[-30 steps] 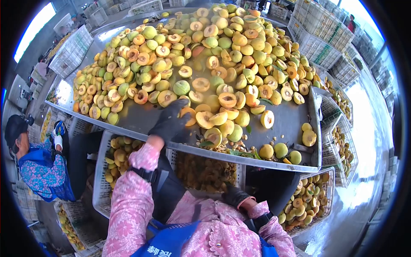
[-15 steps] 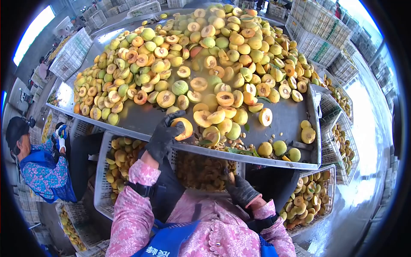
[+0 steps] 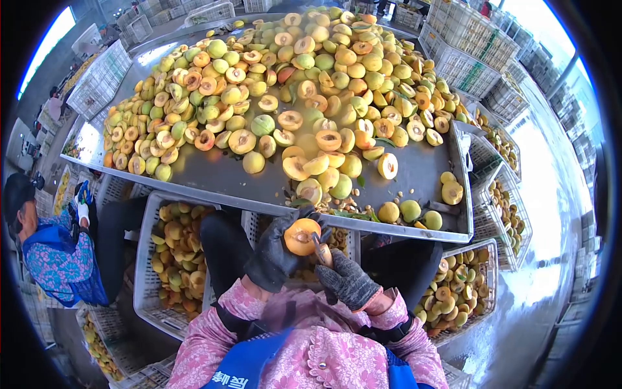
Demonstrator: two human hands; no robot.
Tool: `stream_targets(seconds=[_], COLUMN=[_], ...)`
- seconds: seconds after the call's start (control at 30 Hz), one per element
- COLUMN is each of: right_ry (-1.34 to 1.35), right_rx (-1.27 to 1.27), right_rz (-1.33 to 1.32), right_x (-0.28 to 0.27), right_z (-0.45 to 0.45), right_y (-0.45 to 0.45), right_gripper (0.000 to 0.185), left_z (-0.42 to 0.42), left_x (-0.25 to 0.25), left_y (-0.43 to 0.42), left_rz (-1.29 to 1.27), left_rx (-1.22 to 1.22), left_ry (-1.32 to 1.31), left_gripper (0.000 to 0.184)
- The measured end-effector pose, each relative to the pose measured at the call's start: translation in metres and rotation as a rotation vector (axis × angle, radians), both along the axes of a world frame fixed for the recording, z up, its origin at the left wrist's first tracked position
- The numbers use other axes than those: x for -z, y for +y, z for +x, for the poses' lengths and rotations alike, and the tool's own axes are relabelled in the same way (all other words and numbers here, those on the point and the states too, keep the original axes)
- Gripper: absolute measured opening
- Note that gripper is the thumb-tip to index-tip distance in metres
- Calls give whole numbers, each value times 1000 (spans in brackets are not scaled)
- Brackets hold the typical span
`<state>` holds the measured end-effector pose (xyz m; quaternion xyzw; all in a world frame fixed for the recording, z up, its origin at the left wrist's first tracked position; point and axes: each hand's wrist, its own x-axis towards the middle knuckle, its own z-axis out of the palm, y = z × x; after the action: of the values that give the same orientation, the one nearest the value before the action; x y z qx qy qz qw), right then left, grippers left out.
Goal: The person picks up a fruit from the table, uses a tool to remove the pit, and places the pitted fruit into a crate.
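In front of my lap, my left hand [image 3: 271,256] in a dark glove is closed around a yellow peach half [image 3: 300,237], its cut face up. My right hand [image 3: 348,282], in a grey-black glove, grips a pitting tool [image 3: 323,254] by its short wooden handle. The tool's metal end meets the cut face of the peach half; its exact shape is hard to see. Both hands are just below the front edge of the metal table [image 3: 217,178], where a large heap of halved peaches [image 3: 327,139] lies.
Crates of peach halves stand left [image 3: 178,266] and right [image 3: 457,292] of my legs, with another partly hidden beneath my hands. Loose pits [image 3: 369,211] lie along the table's raised front rim. A co-worker [image 3: 61,253] sits at left. Stacked crates [image 3: 470,45] stand behind at right.
My left hand has drawn back from the table with the peach half, down toward my lap. My right hand has moved up and left, bringing the pitting tool to the peach.
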<state>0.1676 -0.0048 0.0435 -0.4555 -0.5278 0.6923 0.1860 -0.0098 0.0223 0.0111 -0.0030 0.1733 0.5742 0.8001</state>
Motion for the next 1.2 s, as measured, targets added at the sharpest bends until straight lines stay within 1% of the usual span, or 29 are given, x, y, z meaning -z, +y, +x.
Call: stream_targets(seconds=[0.07,0.13,0.17,0.2,0.23,0.27,0.3,0.37,0.4,0.43,0.5,0.6,0.7,0.8,0.9,1.0,1.1,1.13,1.17,1.2], right_ry=[-24,-42,-47,-52,-106,-159,-212,-235,-246,-268,-310,-295,-236,-173,-79,-258,-289,-325,-361,-398], right_rx=[-74,-100,-91,-81,-111,-142,-172,-169,-168,-141,-87,-52,-35,-51,-34,-204,-333,-356,-378,-401], right_rz=[196,308,322,336,428,520,613,601,595,572,527,368,449,467,398,367,416,387,358,330], right_x=[23,27,25,23,34,53,59,63,59,52,32,24,38,40,57,41,32,35,40,47], right_z=[3,2,-2,-4,-4,-3,-4,-6,-10,-13,-19,-26,-30,-30,-30,-21,-17,-18,-19,-19], right_y=[-3,-5,-5,-6,-7,-9,-9,-11,-10,-9,-8,-6,-8,-6,-3,6,14,14,14,16], right_gripper=[17,17,18,19,23,28,33,47,55,46,27,28,29,28,31,35,39,38,38,37], left_z=[4,6,8,10,12,14,16,16,17,19,26,29,32,29,24,14,5,1,-3,-4], left_x=[-13,-8,6,11,15,17,18,33,29,24,10,13,5,14,10,5,13,33,64,68], left_y=[-6,-7,-7,-8,-10,-13,-15,-16,-15,-15,-17,-17,-14,-11,-9,-13,-11,-10,-9,-9], left_rz=[311,422,375,359,344,360,376,400,392,383,326,300,138,122,52,372,540,506,473,446], left_rx=[48,48,24,-5,-34,-67,-101,-120,-135,-150,-191,-226,-228,-224,-158,-123,-85,-70,-55,-41], left_ry=[508,657,553,510,467,485,503,733,740,747,547,647,438,578,538,894,1159,1165,1172,1148], left_gripper=[36,36,36,36,36,35,35,36,36,37,38,42,44,44,42,41,38,37,36,36])
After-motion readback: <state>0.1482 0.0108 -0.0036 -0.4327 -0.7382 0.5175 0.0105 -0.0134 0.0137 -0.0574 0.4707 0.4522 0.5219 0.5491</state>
